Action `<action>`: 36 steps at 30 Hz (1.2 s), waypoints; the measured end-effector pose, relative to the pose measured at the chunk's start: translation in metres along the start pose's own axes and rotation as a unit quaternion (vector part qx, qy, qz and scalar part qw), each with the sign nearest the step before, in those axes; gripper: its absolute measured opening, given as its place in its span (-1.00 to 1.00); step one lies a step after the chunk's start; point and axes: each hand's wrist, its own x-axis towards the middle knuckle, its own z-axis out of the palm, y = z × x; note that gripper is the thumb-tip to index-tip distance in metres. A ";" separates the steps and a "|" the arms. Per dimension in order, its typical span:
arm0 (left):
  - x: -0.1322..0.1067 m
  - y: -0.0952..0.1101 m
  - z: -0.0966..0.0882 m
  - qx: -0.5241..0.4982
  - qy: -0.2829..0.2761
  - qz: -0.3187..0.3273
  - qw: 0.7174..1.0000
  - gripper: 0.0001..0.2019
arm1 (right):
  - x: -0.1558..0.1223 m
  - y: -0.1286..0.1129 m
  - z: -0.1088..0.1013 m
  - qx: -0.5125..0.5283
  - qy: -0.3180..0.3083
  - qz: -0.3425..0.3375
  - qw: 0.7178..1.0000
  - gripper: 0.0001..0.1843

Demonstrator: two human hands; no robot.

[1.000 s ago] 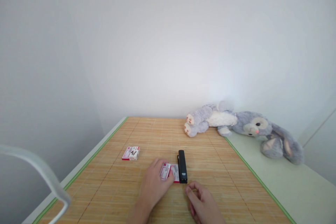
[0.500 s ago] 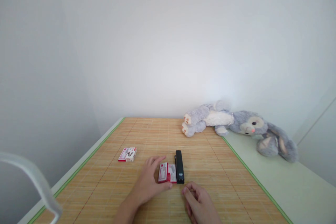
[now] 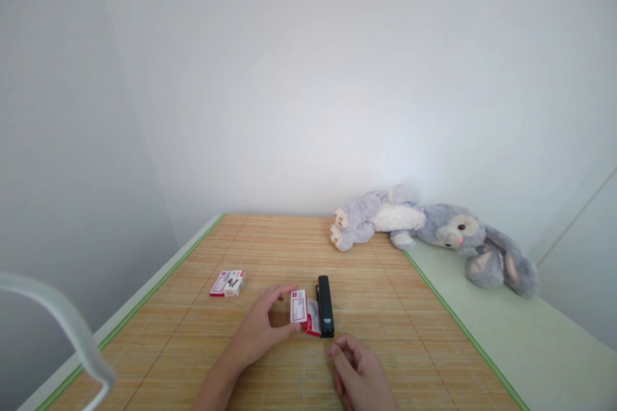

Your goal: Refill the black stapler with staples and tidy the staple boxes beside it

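My left hand (image 3: 267,321) grips a small white and red box (image 3: 298,306), thumb at its near edge and fingers at its far edge. The box, printed like a staple box, is tilted up on its left side; its right part meets the black stapler (image 3: 325,306). That stapler lies lengthwise, pointing away from me. Just below its near end rests my right hand (image 3: 359,369), fingers curled in and thumb against the index finger, with nothing visible in it.
A second white and red box (image 3: 228,283) with a stapler picture lies to the left on the bamboo mat (image 3: 270,244). A grey plush rabbit (image 3: 400,217) lies along the wall at the back right. A pale curved bar (image 3: 62,318) crosses the lower left.
My left hand has tilted the box beside the stapler, raising its left side. My right hand stays near the stapler's near end. The whole view has shifted slightly.
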 end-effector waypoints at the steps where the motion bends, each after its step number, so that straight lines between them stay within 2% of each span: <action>1: 0.000 -0.001 0.000 0.000 0.005 -0.005 1.000 -0.38 | 0.000 0.001 0.000 0.004 0.000 -0.002 1.000 -0.39; 5: -0.001 -0.003 0.003 -0.008 -0.001 -0.015 1.000 -0.34 | 0.001 0.005 0.001 0.024 0.002 -0.007 1.000 -0.40; 10: -0.001 0.001 0.015 0.037 -0.034 0.013 0.999 -0.25 | 0.001 0.011 0.001 0.029 0.014 -0.014 0.999 -0.43; 12: 0.001 0.002 0.018 0.061 -0.037 0.015 0.997 -0.25 | 0.002 0.011 -0.003 0.018 0.046 -0.036 0.998 -0.46; 16: 0.004 0.002 0.024 0.072 -0.033 0.017 0.997 -0.23 | 0.009 0.004 -0.012 -0.024 0.135 -0.133 0.981 -0.48; 20: 0.006 0.003 0.035 0.082 -0.026 0.026 0.996 -0.21 | 0.019 -0.007 -0.014 -0.096 0.109 -0.172 0.974 -0.45; 23: 0.004 0.003 0.036 0.082 -0.023 0.040 0.996 -0.08 | 0.022 -0.010 -0.013 -0.103 0.101 -0.178 0.973 -0.48; 25: 0.003 -0.003 0.020 0.095 0.009 0.047 0.994 -0.18 | 0.021 -0.008 -0.013 -0.090 0.110 -0.174 0.974 -0.46; 26: 0.003 -0.010 0.006 0.112 0.040 0.045 0.992 -0.30 | 0.021 -0.007 -0.013 -0.087 0.115 -0.170 0.975 -0.45; 28: 0.003 -0.029 -0.032 0.170 0.137 0.019 0.976 -0.56 | 0.020 -0.004 -0.013 -0.084 0.125 -0.167 0.975 -0.45; 29: 0.003 -0.042 -0.054 0.208 0.191 -0.008 0.959 -0.59 | 0.020 -0.002 -0.013 -0.081 0.129 -0.168 0.974 -0.45; 31: 0.005 -0.067 -0.093 0.277 0.250 -0.071 0.925 -0.53 | 0.021 0.000 -0.012 -0.074 0.135 -0.174 0.973 -0.47; 32: 0.006 -0.079 -0.108 0.295 0.250 -0.099 0.917 -0.47 | 0.022 0.001 -0.012 -0.069 0.136 -0.179 0.972 -0.48; 33: 0.006 -0.089 -0.119 0.303 0.222 -0.116 0.920 -0.42 | 0.022 0.001 -0.012 -0.065 0.137 -0.182 0.972 -0.48; 36: 0.008 -0.110 -0.130 0.303 0.110 -0.114 0.940 -0.39 | 0.023 0.002 -0.013 -0.057 0.135 -0.184 0.972 -0.49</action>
